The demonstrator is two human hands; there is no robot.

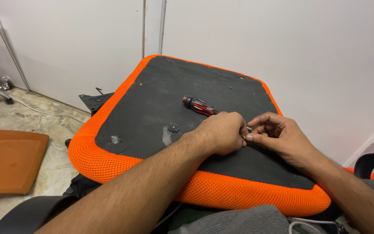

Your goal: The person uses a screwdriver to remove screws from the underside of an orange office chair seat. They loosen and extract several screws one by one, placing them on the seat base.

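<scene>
I see the seat [152, 91] lying upside down, its black underside up and orange mesh around the edge, so the screw holes are easy to reach. My left hand [221, 132] rests on the near right part of the underside, curled into a loose fist, and my right hand [278, 132] meets it from the right. The fingertips [249, 137] of both pinch together on a small metal part [248, 129], maybe a screw; it is too small to tell. The screwdriver [200, 105] lies just beyond the left hand, free, handle pointing far left. An orange panel [9, 160] lies on the floor [44, 121] at left.
</scene>
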